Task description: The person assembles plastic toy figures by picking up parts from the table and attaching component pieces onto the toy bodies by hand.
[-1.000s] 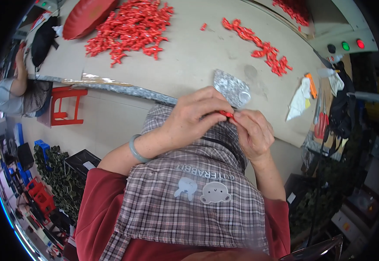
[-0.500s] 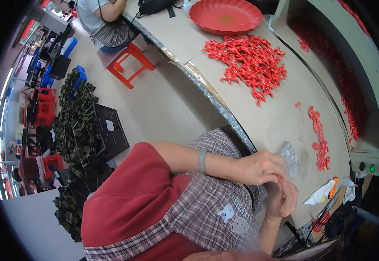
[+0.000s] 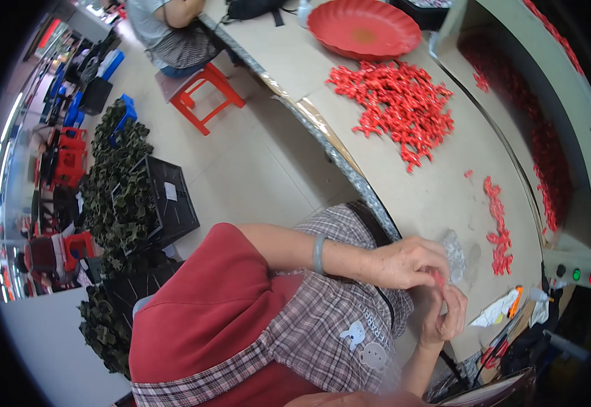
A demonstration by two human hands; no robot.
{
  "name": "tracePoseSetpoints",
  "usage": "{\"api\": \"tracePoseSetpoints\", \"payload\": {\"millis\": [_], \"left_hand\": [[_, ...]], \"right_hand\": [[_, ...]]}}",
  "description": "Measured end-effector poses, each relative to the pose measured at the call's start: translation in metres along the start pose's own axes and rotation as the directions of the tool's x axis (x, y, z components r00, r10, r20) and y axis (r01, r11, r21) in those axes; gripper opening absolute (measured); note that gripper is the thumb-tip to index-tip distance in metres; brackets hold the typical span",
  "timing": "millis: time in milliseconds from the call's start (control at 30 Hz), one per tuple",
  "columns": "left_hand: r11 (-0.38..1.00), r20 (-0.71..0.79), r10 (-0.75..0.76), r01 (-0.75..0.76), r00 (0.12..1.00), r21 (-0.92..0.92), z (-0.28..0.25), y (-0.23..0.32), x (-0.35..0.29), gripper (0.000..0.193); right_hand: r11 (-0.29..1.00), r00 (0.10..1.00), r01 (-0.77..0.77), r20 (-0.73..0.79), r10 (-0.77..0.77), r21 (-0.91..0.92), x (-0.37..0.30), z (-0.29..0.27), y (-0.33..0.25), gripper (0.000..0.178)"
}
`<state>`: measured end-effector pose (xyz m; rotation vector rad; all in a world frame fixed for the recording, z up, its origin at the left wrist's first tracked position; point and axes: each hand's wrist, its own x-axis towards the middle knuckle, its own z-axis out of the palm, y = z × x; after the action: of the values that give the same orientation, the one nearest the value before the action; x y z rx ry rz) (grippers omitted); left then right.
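Note:
My left hand point(image 3: 409, 262), a bracelet on its wrist, comes in from the left with thumb and fingers pinched on a small red piece point(image 3: 438, 277). From below, my right hand point(image 3: 447, 316) meets it, its bent fingers closed at the same piece. Most of the piece is hidden by the fingers, so its shape does not show. Just beyond the hands lies a crumpled, grey speckled clear bag or sheet point(image 3: 454, 255) on the table point(image 3: 404, 203). A short row of glossy red branched pieces point(image 3: 497, 227) lies to the right of it.
A large pile of red pieces point(image 3: 397, 108) lies before a red scalloped dish point(image 3: 363, 28). A grey machine housing point(image 3: 580, 261) with lit buttons lines the right side. Scissors point(image 3: 493, 354) and an orange cutter point(image 3: 515, 302) lie near right. A person point(image 3: 173, 34) sits at the far left.
The view has shifted slightly, so the table things sit a little differently in the picture. Both hands stay together, pinching the small red piece, with only slight finger movement.

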<state>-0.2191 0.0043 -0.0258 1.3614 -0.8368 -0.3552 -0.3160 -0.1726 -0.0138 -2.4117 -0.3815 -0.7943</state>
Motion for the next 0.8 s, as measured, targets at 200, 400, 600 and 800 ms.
{"api": "tracePoseSetpoints", "payload": {"millis": [200,400,600,800], "left_hand": [[0.981,-0.026,0.098,-0.093,0.995,0.169,-0.013,-0.004,-0.001,0.015],[0.991,0.04,-0.073,0.068,0.996,0.119,-0.015,0.005,0.009,0.017],[0.919,0.076,-0.364,0.371,0.928,-0.136,-0.007,0.014,0.011,0.043],[0.979,-0.001,-0.157,0.156,0.988,0.129,-0.011,0.018,0.015,0.047]], "right_hand": [[0.999,1.0,-0.016,-0.026,0.017,0.042,0.004,0.016,0.002,0.023],[0.972,0.981,-0.171,-0.065,0.184,0.164,0.006,0.016,0.003,0.021],[0.671,0.827,-0.508,0.089,0.555,0.541,0.006,0.006,0.0,0.009],[0.239,0.608,-0.696,0.378,0.699,0.677,0.014,0.001,0.005,0.009]]}}
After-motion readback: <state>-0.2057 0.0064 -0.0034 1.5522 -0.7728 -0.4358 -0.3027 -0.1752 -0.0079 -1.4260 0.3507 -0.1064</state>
